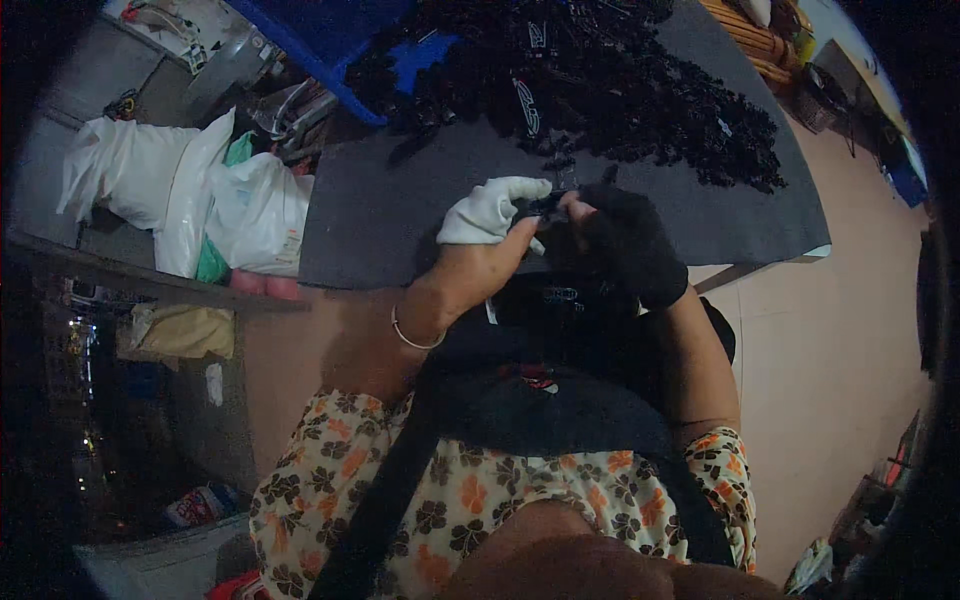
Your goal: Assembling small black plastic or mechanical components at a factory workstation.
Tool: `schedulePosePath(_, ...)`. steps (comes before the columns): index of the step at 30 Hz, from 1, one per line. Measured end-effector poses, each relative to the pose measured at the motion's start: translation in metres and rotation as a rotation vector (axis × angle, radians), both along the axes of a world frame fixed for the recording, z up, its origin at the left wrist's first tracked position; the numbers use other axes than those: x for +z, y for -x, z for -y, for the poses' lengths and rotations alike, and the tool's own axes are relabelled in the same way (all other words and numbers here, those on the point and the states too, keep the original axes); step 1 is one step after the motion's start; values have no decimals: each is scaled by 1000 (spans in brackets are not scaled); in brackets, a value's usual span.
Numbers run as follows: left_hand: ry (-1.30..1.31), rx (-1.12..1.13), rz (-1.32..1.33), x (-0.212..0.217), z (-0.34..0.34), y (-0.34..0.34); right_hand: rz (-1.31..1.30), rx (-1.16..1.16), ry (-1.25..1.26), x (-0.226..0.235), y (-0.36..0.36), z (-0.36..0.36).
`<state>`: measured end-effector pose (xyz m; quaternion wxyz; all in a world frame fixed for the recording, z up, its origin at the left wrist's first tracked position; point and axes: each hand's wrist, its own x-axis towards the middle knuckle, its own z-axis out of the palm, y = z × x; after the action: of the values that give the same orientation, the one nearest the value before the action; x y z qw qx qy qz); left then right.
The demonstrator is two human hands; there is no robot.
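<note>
My left hand [480, 245], its fingers in a white partial glove, and my right hand [625, 240], in a black glove, meet at the near edge of a dark grey table mat [400, 210]. Together they pinch a small black part [548, 206] between the fingertips. A large heap of similar small black parts [620, 90] lies on the mat just beyond them. A thin bangle [415, 335] circles my left wrist. A black strapped bag [540, 390] hangs on my chest under my forearms.
A blue bin [320, 45] sits at the mat's far left corner. White plastic bags [190, 190] rest on a shelf to the left. Wooden slats [750, 40] lie at the far right. Tan floor [840, 350] spreads to the right.
</note>
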<state>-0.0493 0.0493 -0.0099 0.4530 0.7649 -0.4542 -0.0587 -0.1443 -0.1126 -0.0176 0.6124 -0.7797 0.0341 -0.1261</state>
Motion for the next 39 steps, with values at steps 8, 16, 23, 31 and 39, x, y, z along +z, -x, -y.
schedulePosePath(8, 148, -19, -273, -6, 2, 2, -132, -84, -401, -3, -2, -7)
schedulePosePath(16, 137, -32, -221, -9, 4, 4, -49, -153, -150, -1, -1, -14)
schedulePosePath(23, 327, -18, -516, -10, 3, 6, 132, -194, -180, -17, -6, -25)
schedulePosePath(31, 275, -16, -448, 2, -7, 6, 500, -372, 645, -10, -5, -13)
schedulePosePath(39, 142, -135, -387, 8, -17, 4, 52, -32, 294, -2, 2, -13)
